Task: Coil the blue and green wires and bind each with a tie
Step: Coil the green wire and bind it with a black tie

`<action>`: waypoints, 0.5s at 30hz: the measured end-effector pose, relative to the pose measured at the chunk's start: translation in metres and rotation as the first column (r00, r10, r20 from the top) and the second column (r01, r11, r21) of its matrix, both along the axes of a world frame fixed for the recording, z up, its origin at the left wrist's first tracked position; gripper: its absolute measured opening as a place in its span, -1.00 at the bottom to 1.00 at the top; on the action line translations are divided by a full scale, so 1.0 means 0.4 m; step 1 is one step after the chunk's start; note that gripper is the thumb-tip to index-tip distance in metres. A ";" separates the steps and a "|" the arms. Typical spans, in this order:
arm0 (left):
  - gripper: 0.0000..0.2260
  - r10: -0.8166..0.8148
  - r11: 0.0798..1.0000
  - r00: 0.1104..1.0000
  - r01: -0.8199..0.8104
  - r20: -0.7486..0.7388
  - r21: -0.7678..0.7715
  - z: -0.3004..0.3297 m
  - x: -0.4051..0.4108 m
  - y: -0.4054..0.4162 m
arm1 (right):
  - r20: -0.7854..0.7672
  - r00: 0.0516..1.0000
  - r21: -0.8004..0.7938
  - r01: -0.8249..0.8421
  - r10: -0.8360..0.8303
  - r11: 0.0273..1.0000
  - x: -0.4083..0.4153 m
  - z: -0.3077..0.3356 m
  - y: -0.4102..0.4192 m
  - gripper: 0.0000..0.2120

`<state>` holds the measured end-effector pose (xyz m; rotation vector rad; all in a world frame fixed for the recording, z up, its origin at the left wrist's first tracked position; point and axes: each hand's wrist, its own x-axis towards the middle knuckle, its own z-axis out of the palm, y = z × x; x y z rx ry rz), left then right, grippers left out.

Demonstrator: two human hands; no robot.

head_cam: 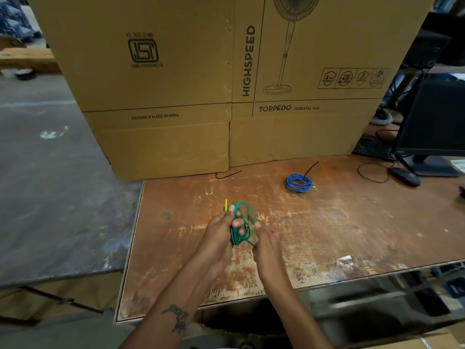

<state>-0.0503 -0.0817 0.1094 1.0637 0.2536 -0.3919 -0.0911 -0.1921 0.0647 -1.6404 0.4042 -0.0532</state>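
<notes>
Gripping the green wire [240,226] coil at centre frame, left hand [221,230] curls round it with a yellow tie [226,204]; right hand [264,238] pinches a loop. Blue wire [298,182] sits coiled upper right on the surface [352,222]. Loosen that grip and the loops could spring apart

Worn wooden table [327,235], carrying a coiled blue wire [298,182], big cardboard box [226,84], black mouse [405,176], keyboard [372,148] and monitor [435,127].

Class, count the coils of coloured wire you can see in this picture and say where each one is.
2. The blue coil lies on the wooden table, near the cardboard box. The green coil is held by the left hand. None other shows.
</notes>
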 end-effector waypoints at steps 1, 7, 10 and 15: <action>-0.76 -0.015 1.000 1.000 0.015 0.003 -0.006 -0.001 -0.003 -0.001 | 0.018 0.999 -0.005 0.041 -0.041 0.999 0.004 -0.004 -0.003 -0.57; -0.79 -0.163 0.971 0.986 0.157 -0.020 -0.182 0.011 -0.035 0.005 | 0.012 0.998 0.041 -0.058 0.057 0.998 0.027 -0.012 -0.012 -0.70; -0.73 -0.198 0.959 0.980 0.194 0.004 -0.206 0.018 -0.038 0.019 | 0.001 0.996 0.079 -0.088 0.088 0.993 0.026 -0.015 -0.014 -0.67; -0.70 -0.199 0.980 0.970 0.194 0.143 0.050 0.002 -0.054 0.013 | 0.017 0.991 0.000 -0.135 0.135 0.991 0.028 -0.002 -0.009 -0.66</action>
